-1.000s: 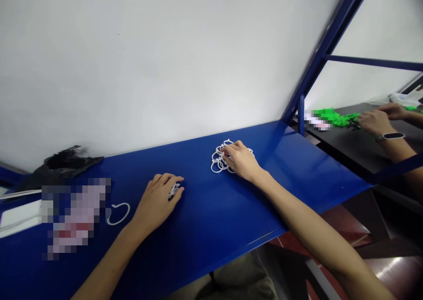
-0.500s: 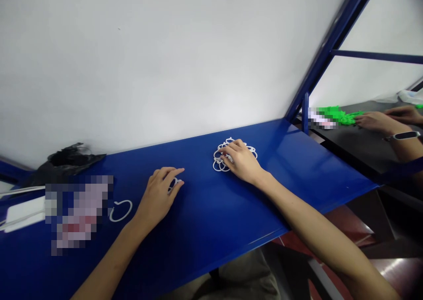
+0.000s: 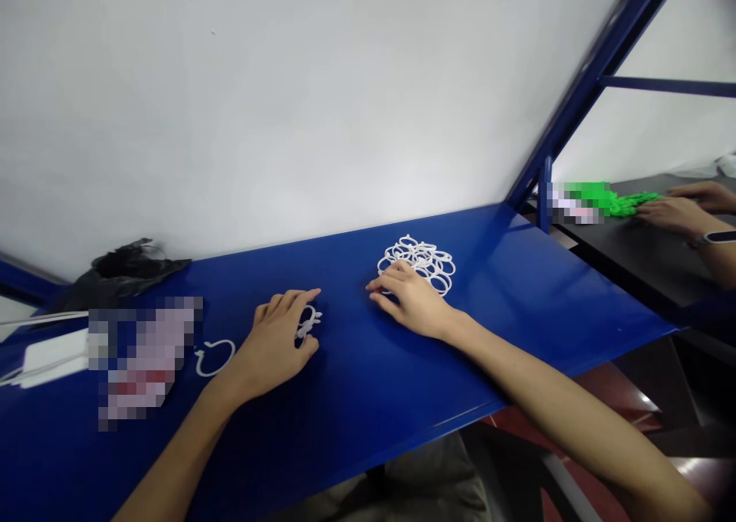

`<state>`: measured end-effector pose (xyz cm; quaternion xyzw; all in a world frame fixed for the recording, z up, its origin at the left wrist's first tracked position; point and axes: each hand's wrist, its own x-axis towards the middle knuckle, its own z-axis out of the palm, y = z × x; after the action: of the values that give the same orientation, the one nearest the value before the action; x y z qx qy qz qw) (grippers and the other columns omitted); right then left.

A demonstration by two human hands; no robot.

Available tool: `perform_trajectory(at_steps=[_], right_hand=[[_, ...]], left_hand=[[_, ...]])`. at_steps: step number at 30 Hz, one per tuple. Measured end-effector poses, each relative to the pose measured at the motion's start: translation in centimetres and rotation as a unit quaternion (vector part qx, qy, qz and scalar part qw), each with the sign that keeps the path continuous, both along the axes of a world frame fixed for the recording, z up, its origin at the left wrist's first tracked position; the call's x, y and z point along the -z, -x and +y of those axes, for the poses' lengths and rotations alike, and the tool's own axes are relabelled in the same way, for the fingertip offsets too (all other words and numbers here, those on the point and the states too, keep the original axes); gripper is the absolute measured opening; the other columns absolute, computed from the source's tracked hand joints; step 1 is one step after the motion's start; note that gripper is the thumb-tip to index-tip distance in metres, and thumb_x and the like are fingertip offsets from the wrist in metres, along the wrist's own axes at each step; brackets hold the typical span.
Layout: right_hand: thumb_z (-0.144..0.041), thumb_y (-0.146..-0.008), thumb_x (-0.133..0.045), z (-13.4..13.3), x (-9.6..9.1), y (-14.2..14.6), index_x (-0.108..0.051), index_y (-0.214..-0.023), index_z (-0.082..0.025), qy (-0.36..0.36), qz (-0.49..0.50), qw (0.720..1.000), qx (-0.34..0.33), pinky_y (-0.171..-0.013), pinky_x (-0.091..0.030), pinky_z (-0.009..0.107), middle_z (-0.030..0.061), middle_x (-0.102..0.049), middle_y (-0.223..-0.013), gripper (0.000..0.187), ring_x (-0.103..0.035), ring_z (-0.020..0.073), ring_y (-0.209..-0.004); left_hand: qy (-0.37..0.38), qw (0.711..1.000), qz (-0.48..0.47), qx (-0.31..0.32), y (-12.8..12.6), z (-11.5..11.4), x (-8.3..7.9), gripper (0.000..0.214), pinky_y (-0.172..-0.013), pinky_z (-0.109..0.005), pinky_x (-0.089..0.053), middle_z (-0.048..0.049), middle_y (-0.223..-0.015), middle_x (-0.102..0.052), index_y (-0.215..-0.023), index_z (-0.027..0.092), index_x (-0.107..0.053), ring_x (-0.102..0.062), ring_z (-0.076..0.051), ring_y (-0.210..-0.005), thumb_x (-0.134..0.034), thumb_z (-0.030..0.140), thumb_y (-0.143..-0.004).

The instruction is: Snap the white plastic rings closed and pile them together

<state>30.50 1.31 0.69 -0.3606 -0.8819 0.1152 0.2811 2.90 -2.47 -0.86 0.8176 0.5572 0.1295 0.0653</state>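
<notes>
A heap of white plastic rings (image 3: 422, 261) lies on the blue shelf (image 3: 517, 300) near the wall. My right hand (image 3: 405, 301) rests just in front of the heap, fingers curled and pinched at its near left edge; what they grip is hidden. My left hand (image 3: 274, 342) lies further left with its fingers closed round a small bunch of white rings (image 3: 307, 323) that pokes out past the fingertips. One single white ring (image 3: 215, 356) lies flat on the shelf to the left of that hand.
A crumpled black bag (image 3: 123, 269) sits at the back left by the white wall. A white flat object with cables (image 3: 46, 353) lies at the far left. Beyond the blue upright post (image 3: 543, 192), another person's hands (image 3: 678, 211) handle green parts (image 3: 624, 200) on a black table.
My right hand has drawn back off the heap towards me and to the left, uncovering most of the rings. My left hand has stayed put, its fingers shifting slightly on the bunch.
</notes>
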Motion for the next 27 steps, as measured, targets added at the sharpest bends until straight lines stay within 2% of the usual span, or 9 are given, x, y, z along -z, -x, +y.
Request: perform_trajectory(at_steps=[3, 7, 10, 14, 18, 22, 27], right_hand=[[-0.028, -0.099, -0.050, 0.1, -0.1, -0.1, -0.068, -0.106, -0.019, -0.002, 0.007, 1.000, 0.001, -0.090, -0.047, 0.040, 0.0066, -0.070, -0.096, 0.022, -0.054, 0.0241, -0.100], [-0.028, -0.099, -0.049, 0.1, -0.2, -0.3, -0.068, -0.107, -0.019, -0.004, 0.008, 1.000, 0.007, -0.089, -0.047, 0.040, 0.0065, -0.070, -0.095, 0.023, -0.054, 0.0238, -0.100], [-0.028, -0.099, -0.049, 0.1, -0.2, -0.3, -0.069, -0.107, -0.019, -0.002, 0.005, 1.000, 0.005, -0.089, -0.047, 0.041, 0.0071, -0.070, -0.095, 0.023, -0.054, 0.0241, -0.100], [-0.027, -0.099, -0.050, 0.1, 0.0, -0.1, -0.069, -0.106, -0.018, 0.001, 0.010, 1.000, -0.002, -0.090, -0.047, 0.041, 0.0077, -0.071, -0.097, 0.022, -0.054, 0.0239, -0.100], [-0.027, -0.099, -0.050, -0.1, 0.2, 0.1, -0.068, -0.105, -0.017, 0.003, 0.008, 1.000, -0.006, -0.088, -0.048, 0.040, 0.0078, -0.071, -0.097, 0.021, -0.054, 0.0236, -0.098], [-0.029, -0.100, -0.050, -0.7, 0.2, 0.8, -0.066, -0.108, -0.017, 0.010, 0.011, 0.999, -0.030, -0.088, -0.048, 0.039, 0.0077, -0.070, -0.097, 0.022, -0.056, 0.0224, -0.095], [-0.042, -0.097, -0.056, -2.1, 0.0, 2.0, -0.060, -0.117, -0.019, 0.045, 0.041, 0.996, -0.061, -0.083, -0.050, 0.035, 0.0076, -0.066, -0.101, 0.031, -0.059, 0.0202, -0.094]], left_hand=[[0.018, 1.000, -0.023, 0.004, 0.4, 0.1, -0.4, 0.061, -0.104, -0.049, -0.034, -0.0066, -0.132, -0.057, -0.138, 0.027, -0.044, -0.048, -0.028, -0.124, -0.052, 0.018, -0.078], [0.009, 0.999, -0.052, -0.007, -0.1, 0.3, -0.6, 0.045, -0.102, -0.049, -0.036, -0.0050, -0.126, -0.061, -0.129, 0.028, -0.052, -0.053, -0.026, -0.119, -0.049, 0.020, -0.084], [-0.021, 0.997, -0.078, -0.009, -0.6, 0.2, -1.0, 0.038, -0.102, -0.048, -0.039, -0.0038, -0.126, -0.060, -0.126, 0.030, -0.054, -0.054, -0.025, -0.118, -0.050, 0.025, -0.089], [-0.103, 0.987, -0.120, -0.004, -1.0, 0.0, -1.3, 0.035, -0.104, -0.045, -0.042, -0.0035, -0.127, -0.060, -0.125, 0.029, -0.055, -0.054, -0.024, -0.119, -0.053, 0.026, -0.091], [-0.176, 0.975, -0.129, 0.031, -1.4, 0.0, -0.8, 0.034, -0.104, -0.045, -0.044, -0.0051, -0.124, -0.061, -0.125, 0.027, -0.055, -0.055, -0.024, -0.117, -0.054, 0.022, -0.092], [-0.209, 0.969, -0.117, 0.063, -2.1, -0.1, 0.0, 0.034, -0.100, -0.046, -0.047, -0.0068, -0.120, -0.060, -0.126, 0.027, -0.055, -0.056, -0.025, -0.112, -0.054, 0.020, -0.093], [-0.260, 0.952, -0.106, 0.121, -3.3, -0.6, 0.5, 0.053, -0.097, -0.041, -0.052, -0.0089, -0.122, -0.058, -0.141, 0.028, -0.040, -0.058, -0.023, -0.113, -0.055, 0.014, -0.093]])
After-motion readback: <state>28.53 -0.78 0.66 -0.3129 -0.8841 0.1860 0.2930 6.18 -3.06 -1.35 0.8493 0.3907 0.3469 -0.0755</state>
